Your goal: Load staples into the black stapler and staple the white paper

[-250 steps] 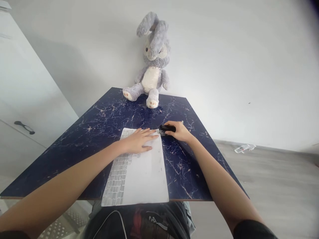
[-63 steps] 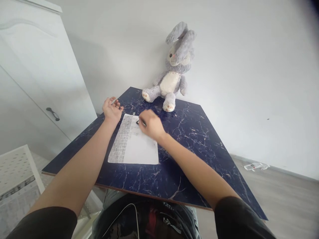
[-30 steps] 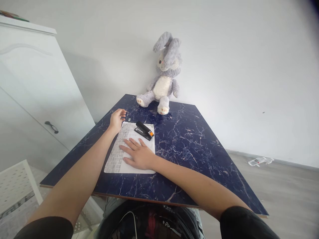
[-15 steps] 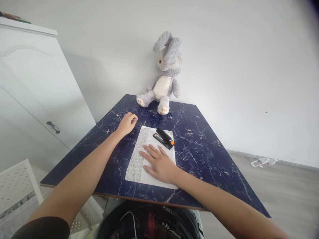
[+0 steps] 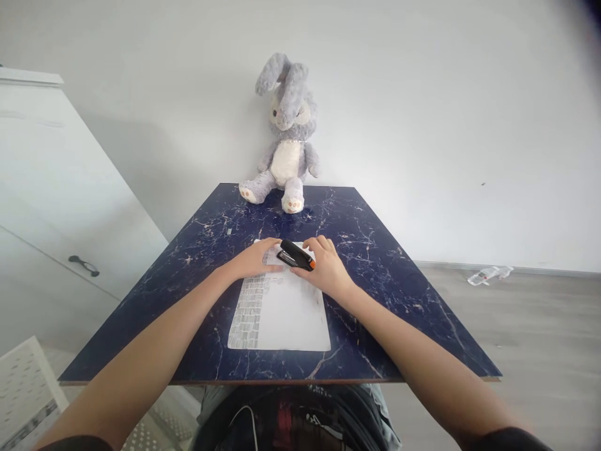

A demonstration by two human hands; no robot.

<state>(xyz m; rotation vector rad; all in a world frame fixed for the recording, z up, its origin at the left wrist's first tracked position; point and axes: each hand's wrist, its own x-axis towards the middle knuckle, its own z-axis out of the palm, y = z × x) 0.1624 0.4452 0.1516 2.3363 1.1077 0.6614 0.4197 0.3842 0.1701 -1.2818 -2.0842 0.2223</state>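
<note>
A white sheet of paper point(image 5: 286, 310), with dense print down its left side, lies on the dark blue marbled table point(image 5: 385, 300). A black stapler point(image 5: 295, 255) with an orange end rests on the sheet's far edge. My right hand point(image 5: 326, 269) grips the stapler from the right, fingers curled around it. My left hand point(image 5: 256, 258) lies flat on the paper's far left corner, fingertips touching the stapler's left end.
A grey and white plush rabbit point(image 5: 284, 141) sits at the table's far edge against the wall. A white cupboard point(image 5: 56, 207) stands to the left. A small staple strip point(image 5: 229, 231) lies on the table. A plastic bottle point(image 5: 488, 274) lies on the floor at right.
My right hand left the middle of the paper and took hold of the stapler. My left hand moved from the bare table onto the paper's far left corner.
</note>
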